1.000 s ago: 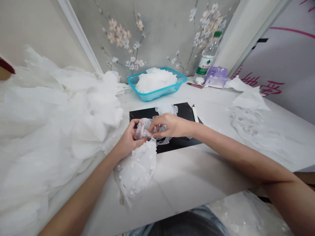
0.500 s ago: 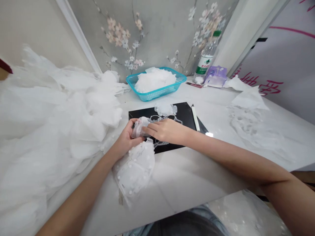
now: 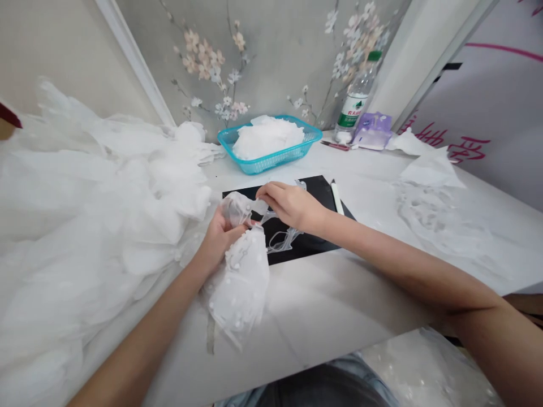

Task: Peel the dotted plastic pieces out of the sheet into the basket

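Observation:
A sheer white fabric piece dotted with pearl-like beads (image 3: 244, 277) hangs from my left hand (image 3: 218, 234), whose fingers are closed round its gathered upper part. Over the black board (image 3: 316, 234), my right hand (image 3: 291, 203) pinches a bit of the same sheer white material, pulled out to the right of the left hand. Thin white fabric cutouts (image 3: 288, 240) with open loops lie on the board beneath my right hand. The fingertips of the left hand are partly hidden by the fabric.
A large heap of white fabric (image 3: 106, 215) covers the left side. Behind the board stands a blue basket (image 3: 271, 161) holding white pieces. A white pen-like tool (image 3: 337, 196) lies on the board's right; a bottle (image 3: 356, 104), purple packet (image 3: 373, 131) and lacy scraps (image 3: 428, 212) are farther right.
My right hand has moved up and a little right, drawing sheer material out from the left hand. The beaded fabric has shifted slightly right. A beaded cutout at the board's top is now mostly covered.

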Tool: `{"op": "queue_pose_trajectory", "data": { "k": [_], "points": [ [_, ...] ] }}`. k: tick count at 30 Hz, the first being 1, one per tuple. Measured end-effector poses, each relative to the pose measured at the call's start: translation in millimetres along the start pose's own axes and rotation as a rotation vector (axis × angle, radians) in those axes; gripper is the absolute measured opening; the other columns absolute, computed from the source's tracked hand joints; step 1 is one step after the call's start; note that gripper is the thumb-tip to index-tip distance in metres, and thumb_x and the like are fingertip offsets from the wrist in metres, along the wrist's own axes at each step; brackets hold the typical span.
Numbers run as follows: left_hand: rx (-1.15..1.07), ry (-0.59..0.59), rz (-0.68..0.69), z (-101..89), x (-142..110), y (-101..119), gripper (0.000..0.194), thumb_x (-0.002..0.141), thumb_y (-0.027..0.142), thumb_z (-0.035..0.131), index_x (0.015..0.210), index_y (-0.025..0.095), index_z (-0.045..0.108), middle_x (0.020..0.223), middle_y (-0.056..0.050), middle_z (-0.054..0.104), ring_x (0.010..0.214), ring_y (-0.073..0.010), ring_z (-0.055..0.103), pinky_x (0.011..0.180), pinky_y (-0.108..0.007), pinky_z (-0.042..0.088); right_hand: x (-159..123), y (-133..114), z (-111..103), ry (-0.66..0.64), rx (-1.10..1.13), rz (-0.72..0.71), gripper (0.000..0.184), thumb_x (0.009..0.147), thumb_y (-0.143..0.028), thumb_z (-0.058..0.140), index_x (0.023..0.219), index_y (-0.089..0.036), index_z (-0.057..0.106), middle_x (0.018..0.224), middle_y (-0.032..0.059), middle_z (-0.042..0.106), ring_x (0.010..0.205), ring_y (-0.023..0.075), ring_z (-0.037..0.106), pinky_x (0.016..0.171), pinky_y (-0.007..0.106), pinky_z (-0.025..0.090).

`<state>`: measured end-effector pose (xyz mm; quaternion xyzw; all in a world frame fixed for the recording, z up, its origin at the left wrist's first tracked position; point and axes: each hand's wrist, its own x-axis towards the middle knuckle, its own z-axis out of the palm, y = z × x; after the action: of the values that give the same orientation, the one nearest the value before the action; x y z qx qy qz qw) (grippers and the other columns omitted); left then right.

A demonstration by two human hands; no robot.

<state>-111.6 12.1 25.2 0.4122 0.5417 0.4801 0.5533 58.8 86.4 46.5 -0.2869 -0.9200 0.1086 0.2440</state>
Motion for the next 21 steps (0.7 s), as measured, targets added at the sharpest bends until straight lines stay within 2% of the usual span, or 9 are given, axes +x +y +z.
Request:
{"op": "queue_pose_trajectory", "data": {
  "k": [2, 4, 7, 10, 13, 16, 19, 21],
  "points": [
    [-0.027, 0.047, -0.024, -0.5, 1, -1, 0.044, 0.06, 0.022, 0.07, 0.099, 0.02, 0.05, 0.056, 0.007, 0.057, 0.041, -0.008, 0.048, 0.039, -0.019, 0.036, 2, 6, 0, 0.03, 0.052, 0.006, 0.025, 0.094, -0.023, 0.03, 0.097, -0.015, 0.053, 0.096, 0.0096, 0.063, 0.08, 0.0184, 0.058, 0.067, 0.027, 0.04],
    [-0.045, 0.051, -0.039, -2.2, 1, -2, 0.032, 0.06, 0.023, 0.069, 0.088, 0.019, 0.054, 0.053, 0.007, 0.055, 0.038, -0.0064, 0.044, 0.037, -0.018, 0.032, 3, 18, -3, 0.13, 0.069, 0.017, 0.022, 0.093, -0.021, 0.031, 0.094, -0.015, 0.052, 0.093, 0.0104, 0.063, 0.082, 0.0197, 0.058, 0.07, 0.029, 0.041],
    [-0.029, -0.058, -0.044, -5.0, -1, -2, 0.023, 0.063, 0.024, 0.064, 0.086, 0.019, 0.06, 0.054, 0.006, 0.054, 0.038, -0.0053, 0.04, 0.037, -0.018, 0.027, 3, 35, -12, 0.326, 0.045, 0.036, 0.016, 0.088, -0.016, 0.034, 0.089, -0.016, 0.049, 0.087, 0.0108, 0.062, 0.081, 0.0199, 0.057, 0.072, 0.03, 0.042],
    [0.017, -0.157, 0.0, -6.0, -2, -2, 0.031, 0.066, 0.022, 0.062, 0.096, 0.02, 0.064, 0.069, 0.002, 0.062, 0.047, -0.0062, 0.045, 0.041, -0.018, 0.031, 1, 35, -21, 0.38, 0.052, 0.018, 0.013, 0.088, -0.018, 0.036, 0.085, -0.018, 0.048, 0.083, 0.0081, 0.06, 0.076, 0.0177, 0.056, 0.067, 0.028, 0.041],
    [0.063, -0.122, 0.087, -6.1, 0, -6, 0.031, 0.075, 0.038, 0.057, 0.099, 0.02, 0.066, 0.085, -0.003, 0.065, 0.06, -0.0111, 0.053, 0.049, -0.022, 0.038, -2, 17, -20, 0.276, 0.096, -0.029, 0.015, 0.09, -0.022, 0.038, 0.085, -0.017, 0.051, 0.079, 0.0055, 0.06, 0.07, 0.0149, 0.054, 0.063, 0.026, 0.04],
    [0.107, -0.092, 0.134, -5.7, 1, -9, 0.036, 0.076, 0.051, 0.055, 0.087, 0.018, 0.066, 0.078, -0.003, 0.064, 0.062, -0.0133, 0.053, 0.053, -0.024, 0.04, -7, -5, -10, 0.078, 0.05, -0.092, 0.018, 0.09, -0.023, 0.039, 0.088, -0.015, 0.055, 0.083, 0.0051, 0.062, 0.069, 0.0137, 0.055, 0.057, 0.024, 0.036],
    [0.108, -0.084, 0.111, -3.6, 0, -10, 0.03, 0.07, 0.047, 0.066, 0.075, 0.018, 0.061, 0.068, 0.001, 0.06, 0.06, -0.0122, 0.052, 0.053, -0.023, 0.039, -11, -18, -2, -0.044, -0.091, -0.124, 0.02, 0.09, -0.025, 0.041, 0.095, -0.014, 0.057, 0.092, 0.0065, 0.063, 0.071, 0.0147, 0.056, 0.049, 0.024, 0.028],
    [0.098, -0.085, 0.081, -2.1, -1, -10, 0.029, 0.069, 0.044, 0.069, 0.077, 0.018, 0.059, 0.067, 0.001, 0.058, 0.06, -0.0121, 0.052, 0.054, -0.023, 0.039, -12, -19, -1, -0.064, -0.162, -0.13, 0.022, 0.089, -0.025, 0.044, 0.102, -0.013, 0.056, 0.099, 0.0079, 0.063, 0.073, 0.0156, 0.056, 0.047, 0.025, 0.024]
  ]
}}
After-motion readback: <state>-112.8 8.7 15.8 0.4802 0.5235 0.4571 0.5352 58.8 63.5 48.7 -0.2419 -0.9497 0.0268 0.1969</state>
